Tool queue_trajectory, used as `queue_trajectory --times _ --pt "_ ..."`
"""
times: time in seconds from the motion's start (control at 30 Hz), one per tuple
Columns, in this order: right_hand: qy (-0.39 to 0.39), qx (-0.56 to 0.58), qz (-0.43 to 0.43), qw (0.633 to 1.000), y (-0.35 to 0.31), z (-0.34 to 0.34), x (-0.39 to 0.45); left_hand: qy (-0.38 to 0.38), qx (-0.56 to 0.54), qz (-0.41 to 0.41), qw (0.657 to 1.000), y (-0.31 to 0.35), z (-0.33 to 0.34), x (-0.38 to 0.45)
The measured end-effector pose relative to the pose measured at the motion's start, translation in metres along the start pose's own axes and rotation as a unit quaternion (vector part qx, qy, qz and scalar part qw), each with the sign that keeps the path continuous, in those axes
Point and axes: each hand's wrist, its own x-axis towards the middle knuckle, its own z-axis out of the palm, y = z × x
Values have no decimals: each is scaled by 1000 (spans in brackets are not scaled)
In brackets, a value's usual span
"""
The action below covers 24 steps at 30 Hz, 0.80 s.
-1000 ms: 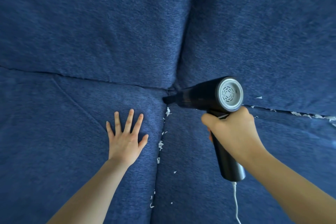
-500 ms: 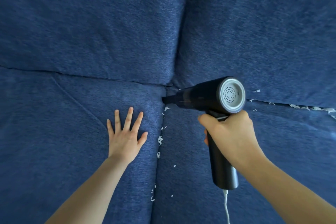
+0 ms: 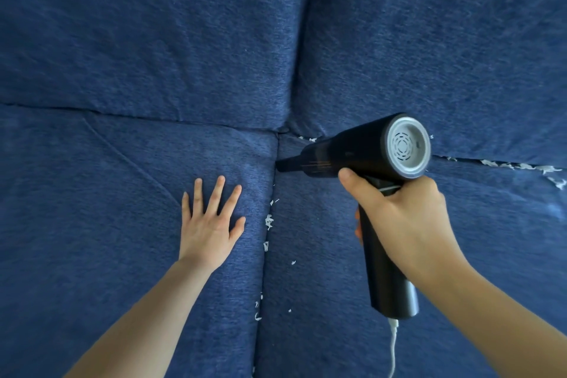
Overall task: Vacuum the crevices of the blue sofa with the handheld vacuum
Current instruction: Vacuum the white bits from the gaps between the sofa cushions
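Vacuum (image 3: 362, 156) nozzle apparently touches crevice (image 3: 270, 224); white scraps (image 3: 268, 221) litter it.

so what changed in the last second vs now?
Little. The black handheld vacuum keeps its nozzle at the top of the crevice between the blue seat cushions; the large white scrap just below the tip is gone. The right hand keeps its grip on the handle, and the left hand stays flat on the left cushion. White scraps remain lower down.
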Motion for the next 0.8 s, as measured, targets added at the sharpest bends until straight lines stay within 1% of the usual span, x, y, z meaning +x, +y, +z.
queue_trajectory --times 0.27,0.47,0.6,0.8 --pt "-17 -8 6 1000 8 15 -19 11 -18 18 1000 -2 -1 -8" --pt "3 -4 21 1000 12 12 -37 29 -39 38 998 -7 2 -24" --pt "1 -10 28 1000 13 20 -45 25 -41 54 997 -11 1 -28" --pt "4 -23 24 999 14 16 -59 20 -33 54 998 -9 3 -36"
